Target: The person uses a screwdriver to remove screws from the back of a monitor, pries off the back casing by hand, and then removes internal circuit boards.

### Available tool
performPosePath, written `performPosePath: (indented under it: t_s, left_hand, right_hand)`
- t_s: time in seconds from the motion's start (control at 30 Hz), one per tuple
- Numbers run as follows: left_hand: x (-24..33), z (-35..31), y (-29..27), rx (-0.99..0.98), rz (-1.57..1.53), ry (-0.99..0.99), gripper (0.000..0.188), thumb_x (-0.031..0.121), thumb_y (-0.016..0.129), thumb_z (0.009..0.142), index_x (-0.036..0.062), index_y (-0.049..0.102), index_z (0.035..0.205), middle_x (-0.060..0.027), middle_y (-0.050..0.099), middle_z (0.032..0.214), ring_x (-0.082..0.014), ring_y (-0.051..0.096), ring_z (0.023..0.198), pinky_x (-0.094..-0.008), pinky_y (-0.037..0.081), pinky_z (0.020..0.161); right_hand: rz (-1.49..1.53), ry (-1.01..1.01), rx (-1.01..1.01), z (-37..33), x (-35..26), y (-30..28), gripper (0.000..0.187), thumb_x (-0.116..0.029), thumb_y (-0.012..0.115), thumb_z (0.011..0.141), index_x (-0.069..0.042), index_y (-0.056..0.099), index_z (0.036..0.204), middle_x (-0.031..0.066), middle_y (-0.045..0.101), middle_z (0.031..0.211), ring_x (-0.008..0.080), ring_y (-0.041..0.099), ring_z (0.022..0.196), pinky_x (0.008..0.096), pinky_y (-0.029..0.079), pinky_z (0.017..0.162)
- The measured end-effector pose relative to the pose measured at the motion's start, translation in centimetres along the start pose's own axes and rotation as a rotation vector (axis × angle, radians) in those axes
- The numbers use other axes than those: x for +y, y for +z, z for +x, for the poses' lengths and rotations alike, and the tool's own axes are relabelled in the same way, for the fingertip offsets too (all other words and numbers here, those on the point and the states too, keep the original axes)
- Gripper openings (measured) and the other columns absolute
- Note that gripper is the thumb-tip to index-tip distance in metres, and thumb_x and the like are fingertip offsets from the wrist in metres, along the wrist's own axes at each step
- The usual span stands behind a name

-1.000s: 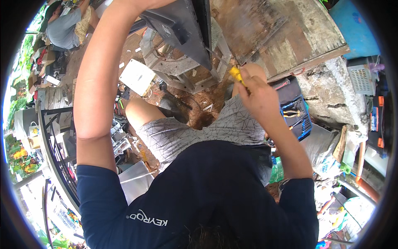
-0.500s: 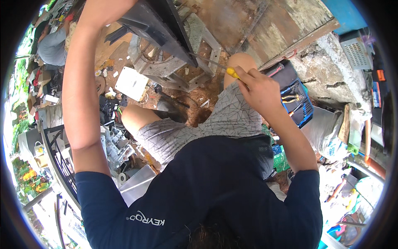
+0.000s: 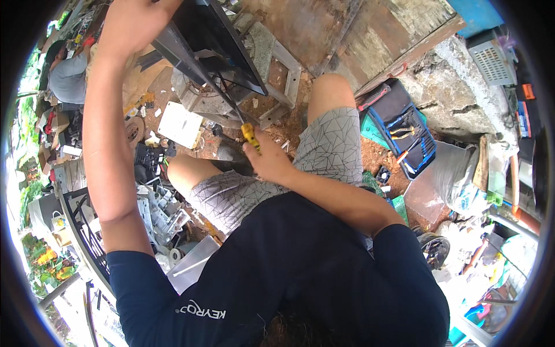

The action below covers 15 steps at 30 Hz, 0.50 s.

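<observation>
My left hand (image 3: 141, 26) is at the top edge, its fingers partly cut off by the picture, curled over the upper edge of a black flat-panel screen (image 3: 231, 49). The screen stands tilted on a grey frame stand (image 3: 269, 55). Between its two black halves is a gap, with something like cables inside. My right hand (image 3: 269, 156) grips the yellow handle of a screwdriver (image 3: 250, 136). The long metal shaft points up and left, its tip reaching into or along the gap; which one I cannot tell.
To the right lies an open tool pouch (image 3: 407, 136) with pliers and other tools. A white panel (image 3: 180, 124) rests on the ground beyond my left knee, scrap parts (image 3: 162, 208) beside it. Far left, another person (image 3: 68, 75) sits. A wooden board (image 3: 393, 40) stands at the back.
My right hand has swung left and nearer with the screwdriver, whose shaft now points up-left along the screen's gap. The screen has turned, showing more of its inside. My left hand stays on top.
</observation>
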State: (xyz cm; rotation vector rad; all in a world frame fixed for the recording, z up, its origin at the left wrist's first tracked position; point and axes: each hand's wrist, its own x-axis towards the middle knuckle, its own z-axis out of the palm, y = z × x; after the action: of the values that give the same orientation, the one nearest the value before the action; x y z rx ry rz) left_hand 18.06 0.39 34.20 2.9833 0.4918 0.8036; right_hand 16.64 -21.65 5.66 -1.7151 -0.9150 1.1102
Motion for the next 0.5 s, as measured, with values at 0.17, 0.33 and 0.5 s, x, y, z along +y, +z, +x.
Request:
performPosePath:
  t_s: [0.17, 0.33, 0.5]
  left_hand:
    - [-0.4, -0.6, -1.1, -0.088, -0.061, -0.051, 0.058, 0.010, 0.057, 0.074, -0.0013, 0.055, 0.132, -0.0220, 0.065, 0.120, -0.0296, 0.062, 0.114, -0.0368, 0.046, 0.098]
    - [0.7, -0.7, -2.6, -0.173, -0.108, -0.172, 0.070, 0.011, 0.053, 0.065, -0.0013, 0.053, 0.135, -0.0205, 0.063, 0.123, -0.0269, 0.062, 0.105, -0.0332, 0.048, 0.086]
    - [0.7, -0.7, -3.3, -0.226, -0.097, -0.180, 0.074, 0.013, 0.053, 0.063, -0.0005, 0.052, 0.136, -0.0218, 0.061, 0.126, -0.0267, 0.061, 0.103, -0.0330, 0.049, 0.083]
  right_hand:
    - [-0.245, -0.062, -0.085, 0.4, -0.8, -6.7, 0.058, -0.034, 0.051, 0.097, 0.003, 0.041, 0.141, 0.0307, 0.062, 0.117, 0.0447, 0.062, 0.105, 0.0482, 0.049, 0.091]
    - [-0.361, -0.087, -0.141, 0.7, -2.2, -6.3, 0.059, -0.029, 0.051, 0.096, 0.005, 0.039, 0.142, 0.0305, 0.062, 0.117, 0.0441, 0.061, 0.107, 0.0482, 0.047, 0.095]
    - [-0.353, -0.105, -0.116, 0.2, 0.1, -6.7, 0.055, -0.031, 0.053, 0.095, 0.003, 0.045, 0.137, 0.0269, 0.064, 0.115, 0.0434, 0.061, 0.106, 0.0481, 0.048, 0.093]
